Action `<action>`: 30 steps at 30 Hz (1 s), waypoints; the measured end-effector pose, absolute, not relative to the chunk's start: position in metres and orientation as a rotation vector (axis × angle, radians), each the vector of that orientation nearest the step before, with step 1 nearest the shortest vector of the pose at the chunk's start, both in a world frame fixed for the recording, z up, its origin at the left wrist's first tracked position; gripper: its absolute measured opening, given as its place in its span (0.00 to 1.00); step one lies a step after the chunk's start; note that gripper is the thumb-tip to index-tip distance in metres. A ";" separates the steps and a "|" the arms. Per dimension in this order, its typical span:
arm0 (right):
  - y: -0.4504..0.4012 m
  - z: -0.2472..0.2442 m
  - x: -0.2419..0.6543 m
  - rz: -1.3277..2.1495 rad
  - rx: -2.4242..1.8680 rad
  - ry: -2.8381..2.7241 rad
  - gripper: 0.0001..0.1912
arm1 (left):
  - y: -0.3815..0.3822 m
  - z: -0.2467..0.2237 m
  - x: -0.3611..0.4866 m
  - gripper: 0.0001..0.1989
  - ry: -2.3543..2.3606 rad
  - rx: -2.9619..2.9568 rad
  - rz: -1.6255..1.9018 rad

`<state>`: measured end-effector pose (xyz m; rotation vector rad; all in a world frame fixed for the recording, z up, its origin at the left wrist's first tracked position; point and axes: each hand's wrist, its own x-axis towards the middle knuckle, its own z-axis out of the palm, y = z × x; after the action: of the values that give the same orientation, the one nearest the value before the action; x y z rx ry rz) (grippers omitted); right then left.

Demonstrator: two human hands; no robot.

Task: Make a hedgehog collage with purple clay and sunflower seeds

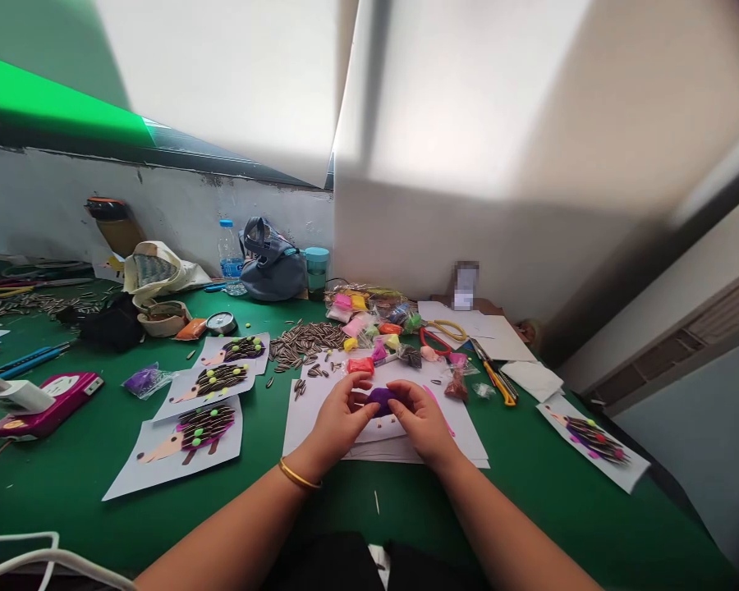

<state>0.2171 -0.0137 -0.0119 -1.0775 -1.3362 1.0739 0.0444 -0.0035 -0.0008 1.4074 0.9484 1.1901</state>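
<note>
A lump of purple modelling clay [382, 400] is pinched between my left hand [345, 414] and my right hand [422, 419], thumbs on its near side. Both hands hover over white paper sheets [468, 447] that lie on the green table. Under the hands the top sheet carries a partly hidden picture, with a pink line at its right. A red clay packet [360, 366] lies just beyond my left fingers. Past it are a pile of striped sunflower seeds [308, 341] and several small bags of coloured clay [360, 324].
Finished-looking hedgehog pictures of seeds and clay [190, 439] lie at the left, another hedgehog card [593, 443] at the right. A yellow utility knife [502, 384] and scissors [447, 331] lie right of the papers. Behind stand a water bottle [229, 258], a grey bag [274, 267] and a teal-lidded cup [316, 271].
</note>
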 end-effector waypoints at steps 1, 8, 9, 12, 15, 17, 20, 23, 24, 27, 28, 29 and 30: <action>-0.014 -0.013 0.217 1.044 -1.077 -1.349 0.18 | -0.003 0.000 0.044 0.25 0.962 1.413 1.156; -0.018 -0.012 0.217 1.020 -1.085 -1.465 0.17 | -0.002 0.002 0.045 0.15 0.943 1.378 1.087; -0.017 -0.012 0.217 1.028 -1.091 -1.470 0.15 | -0.002 0.002 0.045 0.15 0.940 1.368 1.093; -0.016 -0.012 0.218 1.012 -1.109 -1.486 0.10 | -0.001 0.001 0.045 0.14 0.960 1.352 1.109; -0.013 -0.010 0.220 1.014 -1.116 -1.474 0.10 | 0.001 0.003 0.043 0.16 0.974 1.329 1.123; -0.009 -0.006 0.223 1.034 -1.130 -1.421 0.11 | 0.003 0.007 0.040 0.18 0.993 1.318 1.139; -0.003 0.004 0.229 1.046 -1.185 -1.309 0.13 | 0.007 0.015 0.031 0.17 1.074 1.350 1.199; 0.003 0.013 0.233 1.116 -1.237 -1.309 0.13 | 0.013 0.023 0.025 0.15 1.131 1.403 1.262; 0.004 0.014 0.233 1.146 -1.245 -1.327 0.13 | 0.014 0.025 0.024 0.14 1.132 1.425 1.254; 0.008 0.014 0.229 1.197 -1.242 -1.366 0.12 | 0.018 0.027 0.022 0.12 1.112 1.518 1.167; 0.009 0.014 0.227 1.206 -1.243 -1.376 0.11 | 0.019 0.026 0.021 0.12 1.113 1.547 1.141; 0.010 0.013 0.225 1.215 -1.245 -1.384 0.11 | 0.020 0.024 0.020 0.11 1.120 1.568 1.123; 0.011 0.012 0.223 1.231 -1.248 -1.393 0.10 | 0.021 0.022 0.020 0.11 1.131 1.581 1.114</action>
<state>0.2232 0.0107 0.0118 -1.2479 -1.3927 1.2310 0.0195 0.0207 0.0218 1.5811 1.1308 1.1138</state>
